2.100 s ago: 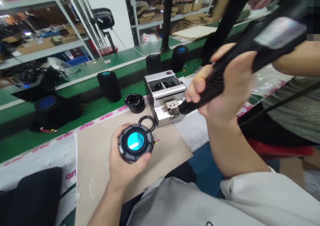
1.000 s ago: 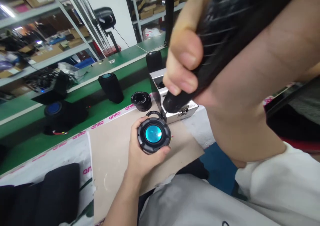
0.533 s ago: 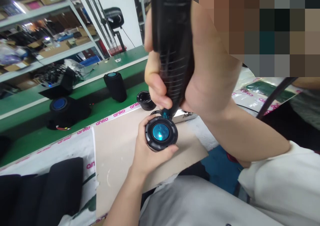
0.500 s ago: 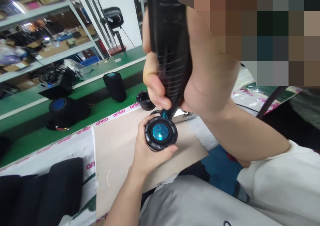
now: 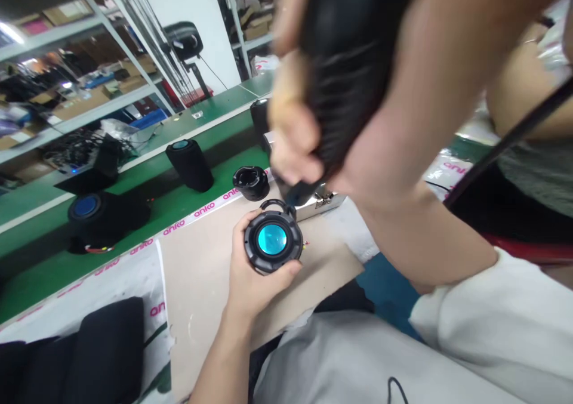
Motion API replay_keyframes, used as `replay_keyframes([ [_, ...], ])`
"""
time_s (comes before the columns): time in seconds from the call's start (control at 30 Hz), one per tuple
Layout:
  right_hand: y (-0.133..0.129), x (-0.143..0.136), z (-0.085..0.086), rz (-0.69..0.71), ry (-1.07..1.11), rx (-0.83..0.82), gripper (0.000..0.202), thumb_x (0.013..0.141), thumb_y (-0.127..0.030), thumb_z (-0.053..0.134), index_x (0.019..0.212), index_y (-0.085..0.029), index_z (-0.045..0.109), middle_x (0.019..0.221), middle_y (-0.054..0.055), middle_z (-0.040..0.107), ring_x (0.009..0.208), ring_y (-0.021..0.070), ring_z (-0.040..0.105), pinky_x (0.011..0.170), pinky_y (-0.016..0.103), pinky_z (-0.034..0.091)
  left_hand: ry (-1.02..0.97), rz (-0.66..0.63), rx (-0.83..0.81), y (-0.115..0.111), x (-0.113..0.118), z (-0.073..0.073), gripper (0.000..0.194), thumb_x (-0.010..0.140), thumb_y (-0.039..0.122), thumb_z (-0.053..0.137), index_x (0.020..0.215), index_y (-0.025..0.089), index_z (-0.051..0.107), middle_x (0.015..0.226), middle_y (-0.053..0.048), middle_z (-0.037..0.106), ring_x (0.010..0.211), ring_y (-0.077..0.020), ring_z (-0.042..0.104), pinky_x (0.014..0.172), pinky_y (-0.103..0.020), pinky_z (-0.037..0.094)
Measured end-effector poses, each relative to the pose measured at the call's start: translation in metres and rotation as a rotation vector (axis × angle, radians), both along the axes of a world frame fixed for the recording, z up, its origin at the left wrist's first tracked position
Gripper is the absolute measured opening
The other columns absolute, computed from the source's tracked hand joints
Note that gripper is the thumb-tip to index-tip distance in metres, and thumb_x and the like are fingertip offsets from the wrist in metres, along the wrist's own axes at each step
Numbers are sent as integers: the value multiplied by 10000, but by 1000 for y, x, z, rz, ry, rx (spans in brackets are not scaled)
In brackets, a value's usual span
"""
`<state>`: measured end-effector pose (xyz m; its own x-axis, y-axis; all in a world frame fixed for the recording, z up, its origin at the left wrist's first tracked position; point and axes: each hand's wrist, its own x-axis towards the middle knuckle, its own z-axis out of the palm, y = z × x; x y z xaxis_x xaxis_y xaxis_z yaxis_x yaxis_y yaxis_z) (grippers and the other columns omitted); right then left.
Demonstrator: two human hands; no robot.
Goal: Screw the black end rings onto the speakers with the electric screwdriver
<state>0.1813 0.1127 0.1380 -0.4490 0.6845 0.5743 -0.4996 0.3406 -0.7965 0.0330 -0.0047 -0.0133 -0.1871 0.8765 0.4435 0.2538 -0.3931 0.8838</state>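
My left hand (image 5: 250, 278) is wrapped around a black cylindrical speaker (image 5: 293, 243), whose round end with a shiny blue disc faces up toward me. A small black loop (image 5: 273, 204) sticks out at its far side. Close to the camera, my right hand (image 5: 380, 159) grips a black electric screwdriver (image 5: 353, 64) with a ribbed handle, blurred by motion. Its lower end points down near the speaker's far right rim; whether it touches is unclear. Beyond the speaker stands an open black ring-shaped part (image 5: 250, 182).
Beige cardboard (image 5: 201, 308) lies under my hands. Black padded pieces (image 5: 107, 344) are at the left. On the green bench stand a black speaker (image 5: 190, 165) and another with loose wires (image 5: 107, 213). A person's arm (image 5: 510, 105) shows at the right.
The screwdriver in my right hand has shifted right and tilted, its lower end now beside the speaker's rim. The view has moved, so the speaker and my left hand appear slightly further left.
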Motion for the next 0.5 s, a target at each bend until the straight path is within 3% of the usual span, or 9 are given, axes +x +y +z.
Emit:
replay_keyframes([
  [0.1, 14, 24, -17, -237, 248, 60, 405, 969, -570, 767, 954, -237, 538, 645, -69, 520, 465, 106, 457, 390, 263, 367, -11, 1, 1, 0, 1, 1, 802, 739, 567, 987, 1359, 241, 597, 1278, -97, 758, 1089, -273, 801, 921, -363, 637],
  [0.2, 26, 34, -42, -460, 236, -17, 484, 885, -657, 851, 850, -227, 631, 574, -35, 519, 415, 141, 472, 328, 330, 295, -15, 1, 10, 0, 1, 1, 805, 738, 575, 986, 1357, 235, 599, 1261, -95, 765, 1075, -268, 807, 918, -358, 640],
  [0.3, 31, 32, -60, -467, 189, -64, 492, 872, -651, 865, 859, -240, 595, 546, -52, 509, 371, 140, 454, 319, 322, 290, 8, 26, -7, -1, -2, 0, 855, 704, 587, 1004, 1368, 230, 602, 1308, -109, 752, 1145, -290, 792, 969, -374, 629],
  [0.5, 38, 29, -77, -420, 152, -68, 577, 854, -740, 827, 881, -232, 555, 518, -68, 503, 347, 105, 428, 296, 270, 290, 34, 33, -47, 0, -6, -3, 914, 675, 631, 998, 1387, 235, 584, 1357, -130, 715, 1197, -332, 764, 1009, -420, 613],
])
